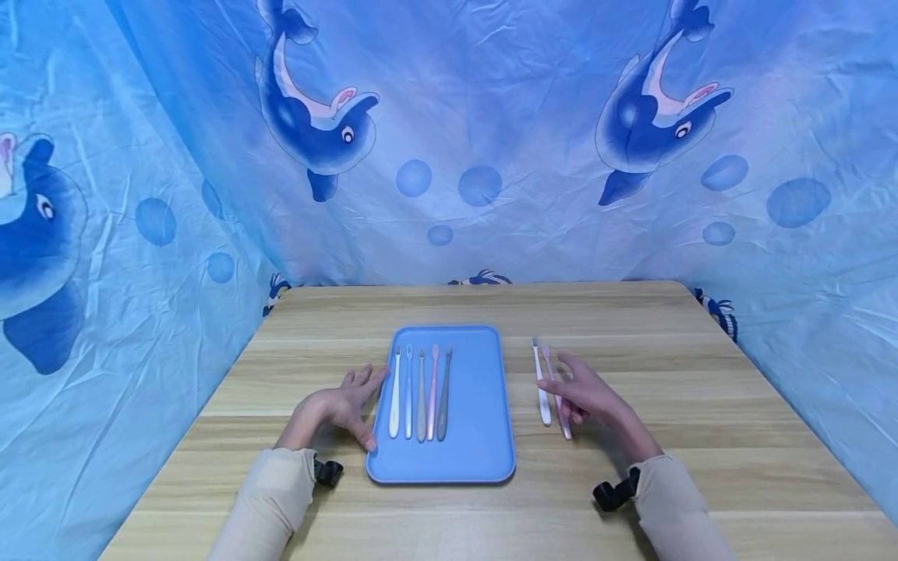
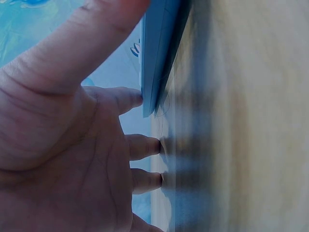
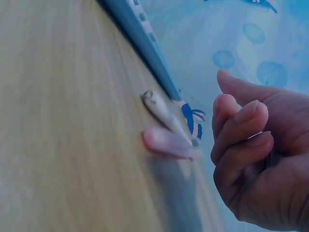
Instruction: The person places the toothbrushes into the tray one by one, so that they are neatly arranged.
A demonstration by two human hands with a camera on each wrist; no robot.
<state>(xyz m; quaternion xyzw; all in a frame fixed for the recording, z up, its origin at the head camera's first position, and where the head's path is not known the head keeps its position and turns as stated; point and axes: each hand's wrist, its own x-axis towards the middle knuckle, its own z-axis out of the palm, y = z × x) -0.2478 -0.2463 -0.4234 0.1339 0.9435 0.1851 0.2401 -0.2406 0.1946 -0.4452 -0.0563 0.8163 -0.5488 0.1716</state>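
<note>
My left hand [image 1: 344, 407] lies along the left edge of a blue tray [image 1: 480, 421], its fingers spread and thumb at the rim. On the tray, several toothbrushes stand side by side: cream [image 1: 395, 409], light blue [image 1: 409, 405], taupe [image 1: 421, 413], pink [image 1: 432, 405] and dark grey [image 1: 443, 413]. Right of the tray, a white toothbrush [image 1: 544, 409] and a second pink toothbrush [image 1: 565, 427] lie on the table. Over these two hovers my right hand [image 1: 592, 397], fingers loosely bent; in the right wrist view it is apart from both handles.
The wooden table [image 1: 337, 514] stretches out on every side of the tray. Behind it and at the sides hangs a blue curtain [image 1: 449, 117] printed with dolphins and bubbles. Each wrist carries a small black camera, one left [image 1: 327, 473] and one right [image 1: 616, 494].
</note>
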